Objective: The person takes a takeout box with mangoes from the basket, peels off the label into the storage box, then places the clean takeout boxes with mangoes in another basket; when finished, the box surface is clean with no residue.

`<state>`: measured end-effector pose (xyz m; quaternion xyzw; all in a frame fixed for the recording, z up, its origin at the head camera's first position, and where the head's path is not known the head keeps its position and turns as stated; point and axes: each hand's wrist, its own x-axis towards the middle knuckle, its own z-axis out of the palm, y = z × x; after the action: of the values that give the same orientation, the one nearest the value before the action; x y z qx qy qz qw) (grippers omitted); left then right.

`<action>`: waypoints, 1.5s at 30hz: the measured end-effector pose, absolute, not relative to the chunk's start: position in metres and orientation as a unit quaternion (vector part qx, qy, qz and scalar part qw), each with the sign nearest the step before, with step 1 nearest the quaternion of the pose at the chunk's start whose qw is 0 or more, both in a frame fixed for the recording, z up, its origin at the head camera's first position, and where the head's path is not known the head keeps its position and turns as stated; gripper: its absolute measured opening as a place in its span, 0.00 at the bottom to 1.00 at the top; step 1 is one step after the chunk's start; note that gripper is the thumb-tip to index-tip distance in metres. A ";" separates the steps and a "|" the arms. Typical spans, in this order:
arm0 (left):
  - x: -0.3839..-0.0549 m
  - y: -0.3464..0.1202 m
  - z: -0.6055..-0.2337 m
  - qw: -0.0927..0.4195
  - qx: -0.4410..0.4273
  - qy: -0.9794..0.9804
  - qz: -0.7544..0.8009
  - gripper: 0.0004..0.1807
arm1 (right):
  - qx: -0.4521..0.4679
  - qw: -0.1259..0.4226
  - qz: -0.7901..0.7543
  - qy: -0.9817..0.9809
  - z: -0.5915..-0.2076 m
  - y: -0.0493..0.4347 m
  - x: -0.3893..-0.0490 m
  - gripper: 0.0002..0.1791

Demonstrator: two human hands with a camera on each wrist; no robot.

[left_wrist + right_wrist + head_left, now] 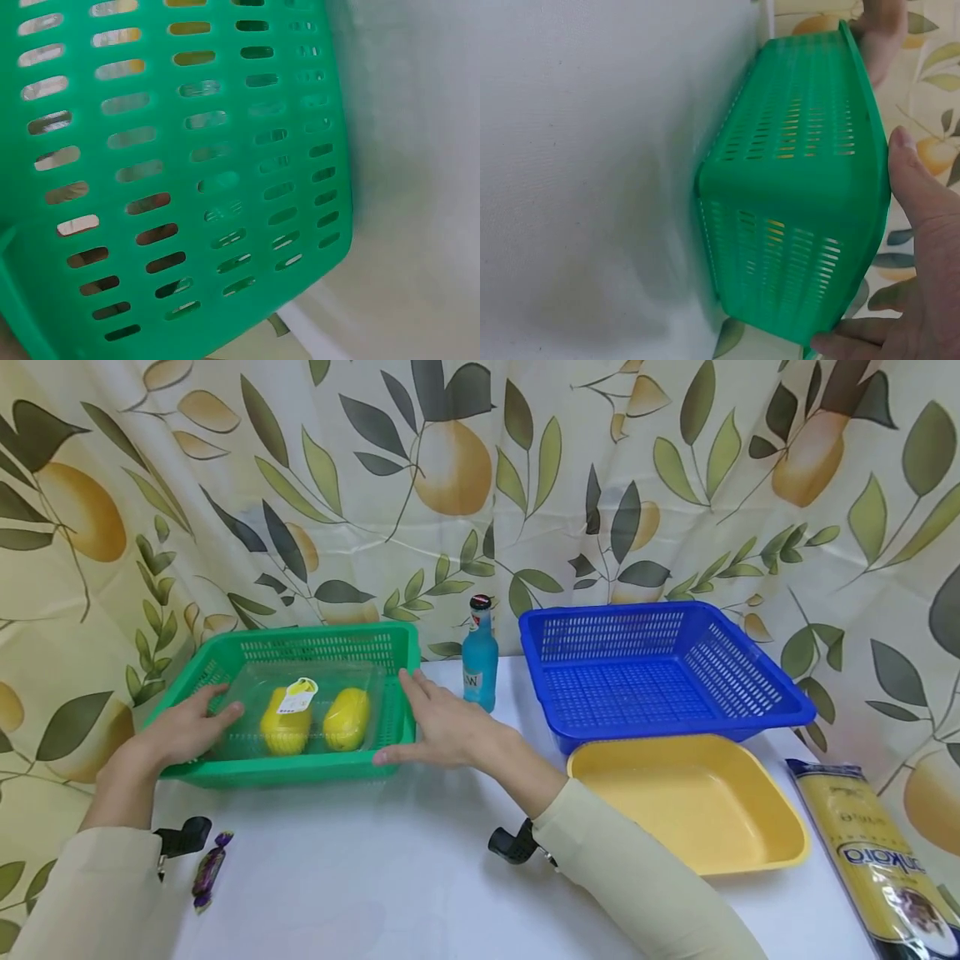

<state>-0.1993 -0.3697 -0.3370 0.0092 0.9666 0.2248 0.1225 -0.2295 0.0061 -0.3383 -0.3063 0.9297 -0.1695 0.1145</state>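
A green plastic basket (273, 770) stands on the left of the white table. Inside it lies a clear plastic box (247, 689) with a label, holding two yellow fruits (347, 718). My left hand (180, 727) reaches over the basket's left side, its thumb and fingers near the box; whether they touch it is unclear. My right hand (450, 718) is at the right rim, thumb and fingers spread and touching it. The right wrist view shows that thumb (907, 157) against the green rim. In the left wrist view the slotted basket wall (165, 187) fills most of the picture.
A blue bottle (480, 660) stands right of the green basket. Further right are a blue basket (675, 727), a yellow tray (750, 852) in front of it and a yellow packet (862, 827). A purple wrapped candy (210, 872) lies near my left wrist. A patterned curtain hangs behind.
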 end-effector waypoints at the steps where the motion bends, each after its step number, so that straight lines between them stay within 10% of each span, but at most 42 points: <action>1: -0.199 -0.369 -0.337 0.117 0.011 0.966 0.229 0.45 | -0.305 0.114 -0.169 0.930 -0.338 0.006 -0.230 0.69; 45: -0.156 -0.349 -0.285 -0.116 -0.017 0.940 0.320 0.37 | -0.375 0.078 -0.154 0.911 -0.332 0.021 -0.215 0.56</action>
<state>-0.1564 -0.3488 -0.2847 -0.0171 0.9401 0.3199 -0.1165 -0.2147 0.0214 -0.3320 -0.3750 0.9108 -0.1537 0.0779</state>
